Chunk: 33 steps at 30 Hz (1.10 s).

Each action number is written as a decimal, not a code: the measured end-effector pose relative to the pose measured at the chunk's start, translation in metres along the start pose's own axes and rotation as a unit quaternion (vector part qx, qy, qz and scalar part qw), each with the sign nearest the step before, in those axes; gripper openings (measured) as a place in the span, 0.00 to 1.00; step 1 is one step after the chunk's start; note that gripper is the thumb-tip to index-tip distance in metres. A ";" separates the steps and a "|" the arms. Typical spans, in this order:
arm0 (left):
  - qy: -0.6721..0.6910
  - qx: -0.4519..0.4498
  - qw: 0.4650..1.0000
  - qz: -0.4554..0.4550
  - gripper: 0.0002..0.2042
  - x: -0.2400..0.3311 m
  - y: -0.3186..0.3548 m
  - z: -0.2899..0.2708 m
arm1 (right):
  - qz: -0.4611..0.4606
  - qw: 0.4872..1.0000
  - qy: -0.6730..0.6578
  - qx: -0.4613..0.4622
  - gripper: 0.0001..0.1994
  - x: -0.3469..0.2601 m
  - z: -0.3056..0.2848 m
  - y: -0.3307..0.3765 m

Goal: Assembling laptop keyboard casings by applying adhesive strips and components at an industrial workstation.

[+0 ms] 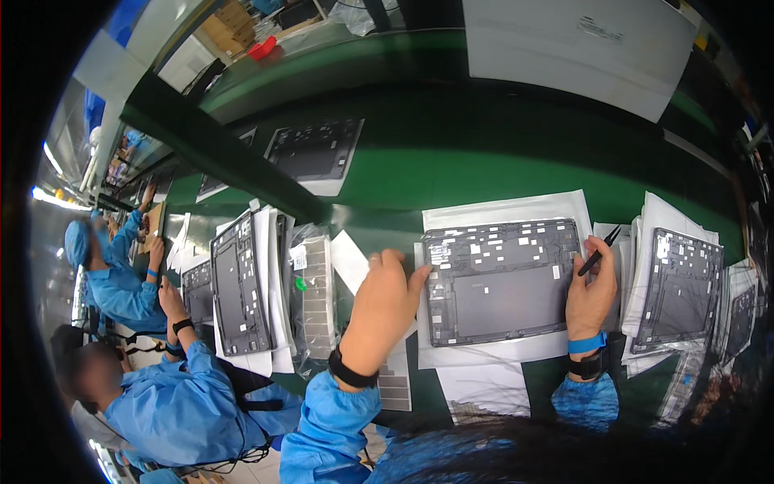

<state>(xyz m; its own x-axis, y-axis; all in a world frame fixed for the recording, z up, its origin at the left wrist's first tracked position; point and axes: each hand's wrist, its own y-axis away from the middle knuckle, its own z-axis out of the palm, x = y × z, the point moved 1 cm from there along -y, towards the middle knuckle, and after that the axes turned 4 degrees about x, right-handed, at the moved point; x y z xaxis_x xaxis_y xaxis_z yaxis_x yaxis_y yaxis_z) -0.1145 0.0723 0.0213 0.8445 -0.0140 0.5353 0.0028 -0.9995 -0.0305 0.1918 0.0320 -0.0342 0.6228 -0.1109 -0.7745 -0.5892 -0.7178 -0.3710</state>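
Observation:
A dark tablet back housing (508, 294), dotted with small white stickers, lies on white sheets (504, 211) in front of me. My left hand (380, 302) is at its left edge, thumb reaching toward the frame, fingers bent and apart from the thumb; nothing shows in it. At the right edge rests my right hand (592, 294), its fingers closed around black tweezers (601, 252) whose tips point up and away from the housing. The right palm side is partly hidden.
Housings on paper stacks stand right (681, 290) and left (242, 282). Beside my left hand lie a plastic-wrapped strip sheet (313, 282) and paper. More housings (314, 149) lie on the green conveyor (451, 137) under a green beam (218, 153). Co-workers in blue (185, 403) sit left.

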 end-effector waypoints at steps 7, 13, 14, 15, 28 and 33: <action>0.053 -0.002 0.998 0.039 0.12 0.003 0.009 0.011 | 0.024 0.999 -0.034 -0.012 0.14 -0.004 0.001 -0.002; 0.318 0.035 0.946 -0.044 0.08 0.008 0.023 0.014 | 0.042 0.990 -0.126 0.057 0.12 -0.003 0.000 0.001; 0.473 -0.006 0.873 -0.116 0.08 0.008 0.024 0.017 | 0.043 0.990 -0.126 0.047 0.12 -0.003 0.000 0.002; 0.542 -0.028 0.833 -0.109 0.11 0.022 0.026 0.011 | 0.044 0.990 -0.126 0.035 0.12 -0.005 -0.001 0.001; 0.521 0.016 0.848 -0.101 0.14 0.052 0.057 -0.007 | -0.302 0.921 -0.108 -0.220 0.17 -0.112 -0.012 0.035; 0.518 0.019 0.850 -0.091 0.15 0.052 0.057 -0.010 | -0.316 0.926 -0.080 -0.191 0.17 -0.112 -0.006 0.035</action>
<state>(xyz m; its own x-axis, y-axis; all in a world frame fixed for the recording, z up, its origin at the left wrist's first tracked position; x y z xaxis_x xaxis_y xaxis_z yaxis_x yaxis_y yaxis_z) -0.0759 0.0141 0.0561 -0.0964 0.1052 0.9898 0.1177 -0.9862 0.1163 0.1045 0.0148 0.0422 0.6787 0.4963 -0.5414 0.1111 -0.7980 -0.5923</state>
